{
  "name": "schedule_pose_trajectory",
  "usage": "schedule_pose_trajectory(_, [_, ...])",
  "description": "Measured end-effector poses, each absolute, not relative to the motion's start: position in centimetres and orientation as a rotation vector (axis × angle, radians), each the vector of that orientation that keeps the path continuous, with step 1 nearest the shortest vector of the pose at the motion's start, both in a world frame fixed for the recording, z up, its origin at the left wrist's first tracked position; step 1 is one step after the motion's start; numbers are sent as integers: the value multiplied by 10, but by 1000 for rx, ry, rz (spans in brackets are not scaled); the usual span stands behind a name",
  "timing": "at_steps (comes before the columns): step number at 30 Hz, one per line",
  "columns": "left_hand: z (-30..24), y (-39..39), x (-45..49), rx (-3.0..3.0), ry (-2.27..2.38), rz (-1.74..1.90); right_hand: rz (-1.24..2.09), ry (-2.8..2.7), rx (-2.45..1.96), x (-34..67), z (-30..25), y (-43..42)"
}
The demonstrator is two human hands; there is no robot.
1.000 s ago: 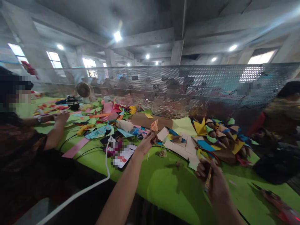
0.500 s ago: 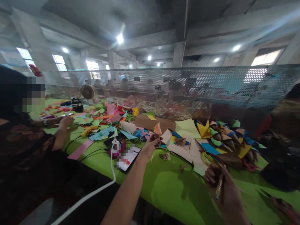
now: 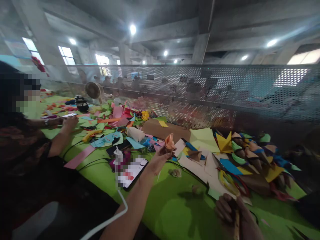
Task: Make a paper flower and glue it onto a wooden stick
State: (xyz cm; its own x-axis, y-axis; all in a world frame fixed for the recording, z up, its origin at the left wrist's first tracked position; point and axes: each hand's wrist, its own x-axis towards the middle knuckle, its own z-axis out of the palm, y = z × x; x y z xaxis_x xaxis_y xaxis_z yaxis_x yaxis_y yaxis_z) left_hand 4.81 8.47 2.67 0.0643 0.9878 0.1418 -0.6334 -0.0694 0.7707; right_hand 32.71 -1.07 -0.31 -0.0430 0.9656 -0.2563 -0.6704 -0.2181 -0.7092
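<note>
In the head view, my left hand (image 3: 160, 159) pinches the base of a small peach-orange paper flower (image 3: 169, 142), held upright above the table. Its layers look rolled and spread at the top. My right hand (image 3: 232, 211), low at the right, is closed around a thin yellowish pen-like stick (image 3: 236, 221), whose exact kind I cannot make out. Just beyond that hand lie yellow and red loops (image 3: 231, 183) resembling scissor handles. Beside my left forearm rests a phone (image 3: 132, 173), its screen partly blurred out.
Coloured paper sheets (image 3: 203, 138) and scraps cover the back of the green table (image 3: 172, 203). Folded paper pieces (image 3: 250, 150) are heaped at the right. A white cable (image 3: 123, 203) crosses at left. Another person's hand (image 3: 70, 123) is at far left. A perforated metal screen (image 3: 175, 83) stands behind.
The view has shifted slightly, so the right-hand heap appears farther right. My right hand sits a little lower in view with the stick. My left hand keeps the paper flower in about the same place.
</note>
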Motion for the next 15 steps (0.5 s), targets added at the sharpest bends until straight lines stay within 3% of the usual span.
schedule_pose_trajectory(15, [30, 80, 52, 810, 564, 1445, 1574, -484, -978, 329, -1, -14])
